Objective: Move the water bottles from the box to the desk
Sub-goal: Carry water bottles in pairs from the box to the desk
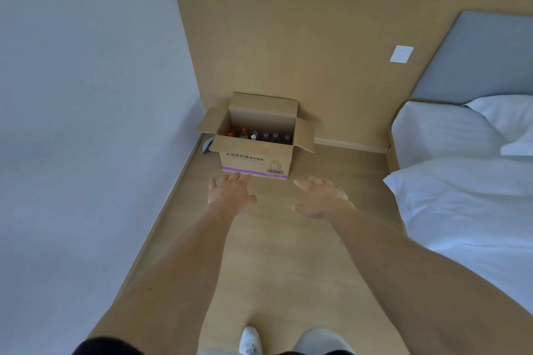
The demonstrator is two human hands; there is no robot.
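An open cardboard box [255, 160] stands on the wooden floor in the corner, its flaps spread out. Several bottles [265, 137] stand upright inside, some with blue caps, some with red caps [243, 132]; only their tops show. My left hand [230, 192] is stretched forward with fingers spread, just in front of the box's lower left edge and holding nothing. My right hand [321, 196] is also stretched out with relaxed fingers, a little nearer to me than the box and to its right, empty. No desk is in view.
A white wall [86, 124] runs along the left. A tan wooden panel [288, 52] with a white socket [401, 53] stands behind the box. A bed with white sheets [467, 204] and pillows fills the right. My white shoe [250, 340] shows at the bottom.
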